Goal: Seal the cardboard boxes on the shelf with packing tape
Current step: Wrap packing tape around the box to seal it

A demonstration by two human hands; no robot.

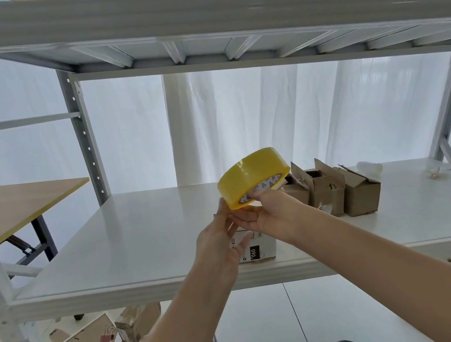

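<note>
Two bare forearms reached up from the bottom edge. The right hand gripped the tape, its fingers curled into the core, and held the yellow roll tilted in the air above the shelf. The left hand stood just below and left of the tape, fingers straight, their tips touching the roll's lower rim. Directly under the tape, partly hidden by both hands, a labelled box sat on the shelf. Right of the tape and behind it, three brown boxes stood in a row with flaps up. Farther right of the tape lay a white object, too blurred to identify.
</note>
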